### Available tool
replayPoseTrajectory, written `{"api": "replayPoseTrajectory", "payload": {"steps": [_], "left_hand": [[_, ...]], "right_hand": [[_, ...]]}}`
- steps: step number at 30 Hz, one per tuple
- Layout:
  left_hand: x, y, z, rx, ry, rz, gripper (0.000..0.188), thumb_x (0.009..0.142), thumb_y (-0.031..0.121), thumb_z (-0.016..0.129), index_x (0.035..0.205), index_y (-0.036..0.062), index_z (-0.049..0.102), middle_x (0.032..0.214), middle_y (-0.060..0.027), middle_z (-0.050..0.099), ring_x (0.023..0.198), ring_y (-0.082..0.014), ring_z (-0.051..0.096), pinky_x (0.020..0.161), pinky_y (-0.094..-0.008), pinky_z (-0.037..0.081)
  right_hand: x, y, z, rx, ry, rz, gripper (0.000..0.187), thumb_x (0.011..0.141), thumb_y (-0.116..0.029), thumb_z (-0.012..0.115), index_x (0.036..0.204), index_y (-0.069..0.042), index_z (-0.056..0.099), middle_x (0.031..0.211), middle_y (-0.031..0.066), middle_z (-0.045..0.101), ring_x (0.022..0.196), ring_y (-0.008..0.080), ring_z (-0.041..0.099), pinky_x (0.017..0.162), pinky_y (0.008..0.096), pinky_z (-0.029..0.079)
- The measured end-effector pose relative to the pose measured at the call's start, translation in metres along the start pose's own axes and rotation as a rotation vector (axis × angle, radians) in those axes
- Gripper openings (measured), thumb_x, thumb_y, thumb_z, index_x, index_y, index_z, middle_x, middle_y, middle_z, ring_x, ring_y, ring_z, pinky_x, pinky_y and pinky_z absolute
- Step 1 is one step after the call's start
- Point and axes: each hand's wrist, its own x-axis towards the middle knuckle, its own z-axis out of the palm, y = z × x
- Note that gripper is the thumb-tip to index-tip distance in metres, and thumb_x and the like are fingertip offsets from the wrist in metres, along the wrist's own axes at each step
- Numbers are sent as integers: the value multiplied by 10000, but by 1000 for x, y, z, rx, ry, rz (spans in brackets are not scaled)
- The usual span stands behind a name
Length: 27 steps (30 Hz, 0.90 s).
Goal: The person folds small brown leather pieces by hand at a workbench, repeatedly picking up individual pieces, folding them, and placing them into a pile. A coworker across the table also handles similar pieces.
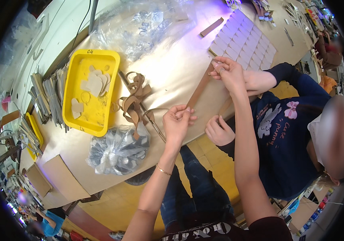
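Note:
A flat brown strip (200,89), like leather, is stretched taut between my hands over the table's near edge. My left hand (177,122) pinches its lower end between thumb and fingers. My right hand (230,75) pinches the upper end, close to the corner of a grid of pale rounded pieces (242,40). Left of my left hand, a tangle of loose brown strips (135,100) lies on the table beside a thin metal rod (152,123). Another short brown strip (212,27) rests beyond the grid.
At my right a co-worker's hand (219,130) and forearm (262,81) reach close to my right arm. A yellow tray (68,90) with pale cut pieces stands left, a clear bag of dark pieces (119,150) nearer. Plastic sheeting (144,28) covers the back; bundled strips (51,96) stand far left.

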Motion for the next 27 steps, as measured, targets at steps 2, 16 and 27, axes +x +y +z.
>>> {"api": "replayPoseTrajectory", "payload": {"steps": [2, 16, 27], "left_hand": [[1, -7, -1, -37, 30, 1, 189, 955, 79, 624, 1071, -65, 587, 906, -138, 732, 744, -167, 718, 618, -254, 562], [-1, -18, -33, 1470, 134, 907, 339, 809, 60, 627, 1146, 34, 656, 1252, -128, 596, 1022, -252, 600, 794, -364, 520], [-13, -28, -37, 1552, 130, 874, 465, 817, 92, 672, 1278, 84, 620, 1279, -113, 564, 996, -289, 590, 833, -398, 516]], "right_hand": [[5, 4, 3, -4, -29, 5, 326, 939, -27, 625, 1240, 65, 540, 873, 102, 687, 742, 162, 709, 600, 223, 551], [21, 22, -4, 456, -251, 200, 350, 952, -23, 585, 1293, -64, 526, 949, 21, 592, 813, 114, 593, 735, 241, 516], [9, 25, 7, -570, -142, -678, 395, 861, 41, 625, 1233, -84, 579, 1084, 125, 580, 943, 284, 604, 799, 350, 501]]}}
